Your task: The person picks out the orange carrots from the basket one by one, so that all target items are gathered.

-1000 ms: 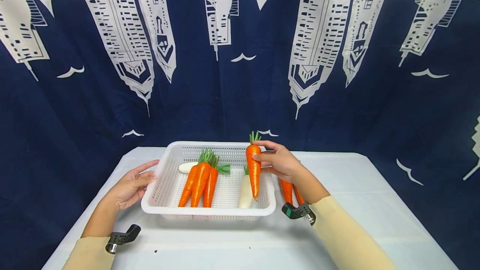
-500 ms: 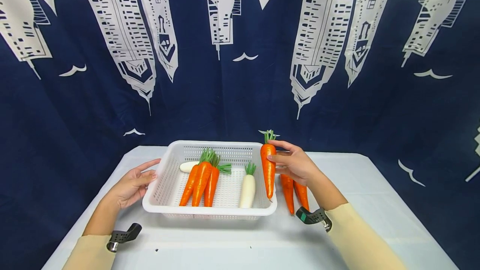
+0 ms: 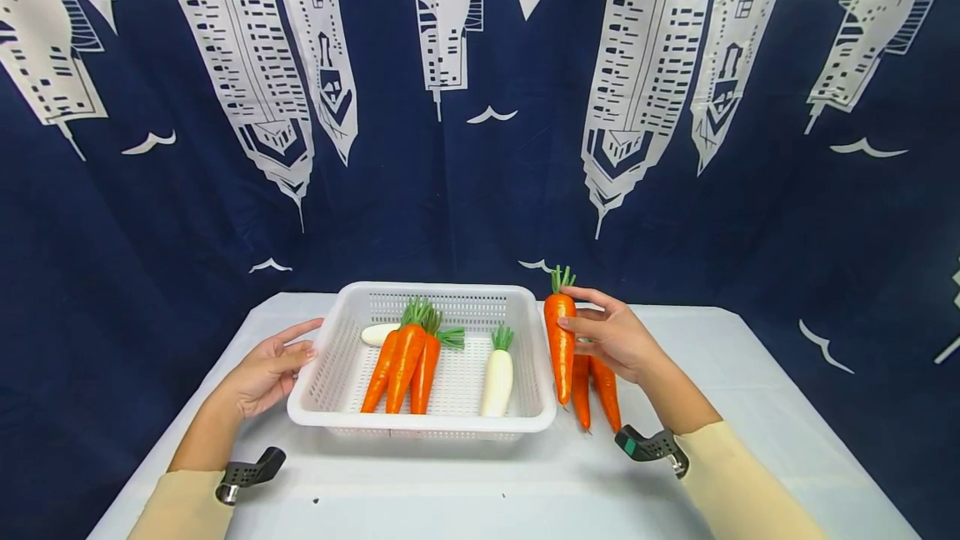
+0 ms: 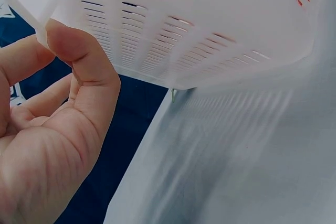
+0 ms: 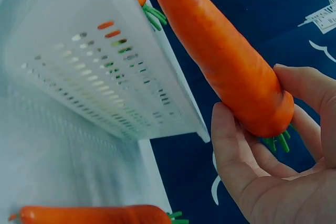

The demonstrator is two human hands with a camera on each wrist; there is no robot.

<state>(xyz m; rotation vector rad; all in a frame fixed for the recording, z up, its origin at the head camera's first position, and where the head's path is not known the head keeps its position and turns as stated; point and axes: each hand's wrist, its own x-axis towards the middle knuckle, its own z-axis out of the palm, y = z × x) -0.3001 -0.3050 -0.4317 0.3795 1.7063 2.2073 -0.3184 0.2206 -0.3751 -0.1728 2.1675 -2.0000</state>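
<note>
My left hand [image 3: 264, 372] pinches the left rim of a white perforated plastic basket [image 3: 420, 421]; the left wrist view shows the thumb [image 4: 79, 45] at that rim. My right hand [image 3: 617, 340] holds an orange carrot [image 3: 560, 352] with a green stub top, its tip pointing down, just beyond the basket's right side. Thumb and fingers grip it near its top end in the right wrist view. Inside the basket, several things lie: a cluster of carrots [image 3: 405, 369], a white radish [image 3: 497, 386] with green leaves, and another white piece [image 3: 378, 334] partly hidden behind the carrots.
Two more carrots, one [image 3: 582, 398] nearer the basket and one [image 3: 606, 397] farther right, lie on the white table [image 3: 390, 494] beneath my right hand. A dark blue cloth [image 3: 480, 190] with white building prints hangs behind the table.
My right hand has carried the carrot rightward, from above the basket's right end to outside its right rim. The white radish below is now uncovered. My left hand keeps its place at the rim.
</note>
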